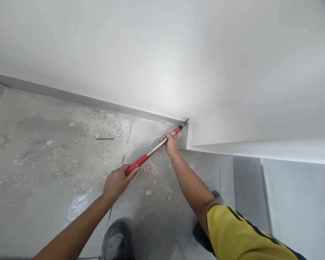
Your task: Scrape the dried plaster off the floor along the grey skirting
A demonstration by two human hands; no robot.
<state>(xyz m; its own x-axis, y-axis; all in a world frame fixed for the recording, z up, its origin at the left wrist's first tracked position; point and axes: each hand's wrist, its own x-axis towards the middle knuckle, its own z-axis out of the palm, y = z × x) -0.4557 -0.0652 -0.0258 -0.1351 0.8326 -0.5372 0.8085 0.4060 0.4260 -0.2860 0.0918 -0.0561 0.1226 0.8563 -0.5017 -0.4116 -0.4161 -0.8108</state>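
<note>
I hold a long tool (151,152) with a metal shaft and red grips in both hands. My left hand (116,182) is closed around the red grip at its near end. My right hand (171,143) grips the shaft farther along, close to the head. The tool's dark tip (186,121) touches the inner corner where the white wall (162,57) meets the grey skirting (78,98) at floor level. My right arm wears a yellow sleeve with black stripes (243,231).
The concrete floor (43,151) is dusty, with plaster crumbs (148,193) and debris near the corner. A small dark strip (104,138) lies on the floor left of the tool. My two dark shoes (116,240) stand below. A white wall block (260,137) juts out at right.
</note>
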